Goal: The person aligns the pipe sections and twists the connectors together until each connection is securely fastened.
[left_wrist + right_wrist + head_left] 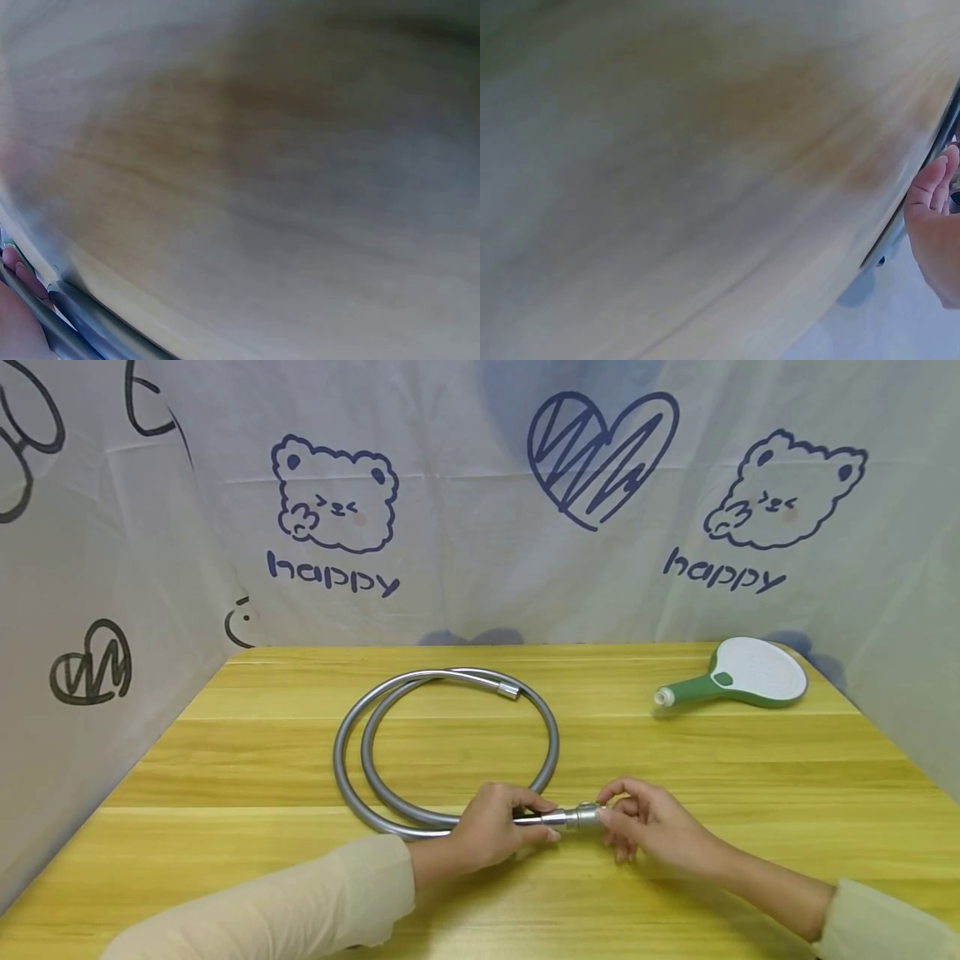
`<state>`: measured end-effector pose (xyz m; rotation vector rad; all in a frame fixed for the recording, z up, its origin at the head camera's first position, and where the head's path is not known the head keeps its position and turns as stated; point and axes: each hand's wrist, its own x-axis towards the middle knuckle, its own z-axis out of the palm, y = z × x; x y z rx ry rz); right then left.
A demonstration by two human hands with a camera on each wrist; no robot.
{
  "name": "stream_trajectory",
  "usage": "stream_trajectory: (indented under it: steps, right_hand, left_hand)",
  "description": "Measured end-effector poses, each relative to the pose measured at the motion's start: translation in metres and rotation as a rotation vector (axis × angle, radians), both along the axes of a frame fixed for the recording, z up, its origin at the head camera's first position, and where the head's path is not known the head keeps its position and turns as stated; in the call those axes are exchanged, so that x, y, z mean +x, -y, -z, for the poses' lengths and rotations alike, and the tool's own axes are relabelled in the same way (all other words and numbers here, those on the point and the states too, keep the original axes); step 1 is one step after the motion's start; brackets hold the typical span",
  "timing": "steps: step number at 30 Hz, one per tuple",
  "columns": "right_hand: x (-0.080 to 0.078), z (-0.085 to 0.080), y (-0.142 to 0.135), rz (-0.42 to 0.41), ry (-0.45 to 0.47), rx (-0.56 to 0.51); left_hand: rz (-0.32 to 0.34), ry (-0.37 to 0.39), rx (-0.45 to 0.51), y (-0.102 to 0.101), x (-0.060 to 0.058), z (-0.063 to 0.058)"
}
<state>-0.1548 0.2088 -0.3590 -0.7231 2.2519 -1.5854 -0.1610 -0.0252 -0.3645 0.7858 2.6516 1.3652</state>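
Note:
A grey metal shower hose (340,760) lies coiled in loops on the table. My left hand (487,831) grips the hose near its front end, thumb below and fingers above, the chrome end pointing right. A short silver fitting (585,816) sits in line with that end, right against it. My right hand (660,827) pinches the fitting's right side between thumb and fingers. The hose's other end (507,690) rests at the back of the coil. Only a bit of each hand shows at the edge of its wrist view.
A green and white shower head (761,672) lies at the back right, its threaded handle end pointing left. The wooden table (225,760) is backed by a white curtain (465,527) with drawn bears and hearts, and similar cloth hangs at both sides.

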Motion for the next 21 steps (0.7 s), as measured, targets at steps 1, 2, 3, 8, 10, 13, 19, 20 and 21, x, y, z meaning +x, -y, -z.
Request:
stream_trajectory:
  steps: [1,2,3,8,10,13,19,20,21]
  right_hand:
    - [-0.0001,-0.0003,-0.0001,-0.007,0.009,0.004]
    - [-0.0001,-0.0005,-0.0003,-0.014,0.015,0.006]
    - [-0.0001,-0.0004,-0.0004,-0.022,0.016,0.007]
    - [0.0010,0.0019,-0.0008,-0.037,-0.070,-0.018]
    - [0.0016,0.0023,-0.0006,-0.014,-0.121,-0.009]
    - [0.0024,0.0019,0.0002,0.044,-0.192,0.046]
    - [0.0034,-0.0007,0.0024,0.136,-0.250,0.126]
    - [0.0035,-0.0009,0.0026,0.139,-0.249,0.122]
    - [0.0034,-0.0006,0.0027,0.138,-0.254,0.116]
  left_hand:
    - [-0.001,0.002,-0.001,-0.0001,0.0000,-0.0002]
    - [-0.002,0.004,-0.001,-0.0001,0.0002,-0.0003]
    - [-0.003,0.004,-0.001,-0.0001,0.0002,-0.0004]
    - [-0.001,0.003,0.007,-0.0001,0.0003,-0.0004]
    - [0.000,0.010,0.013,0.0001,0.0004,-0.0004]
    - [0.001,0.016,0.019,0.0004,0.0005,-0.0005]
    - [0.001,0.008,0.020,0.0006,0.0003,-0.0011]
    - [0.001,0.008,0.019,0.0006,0.0004,-0.0013]
    - [0.000,0.010,0.018,0.0007,0.0004,-0.0015]
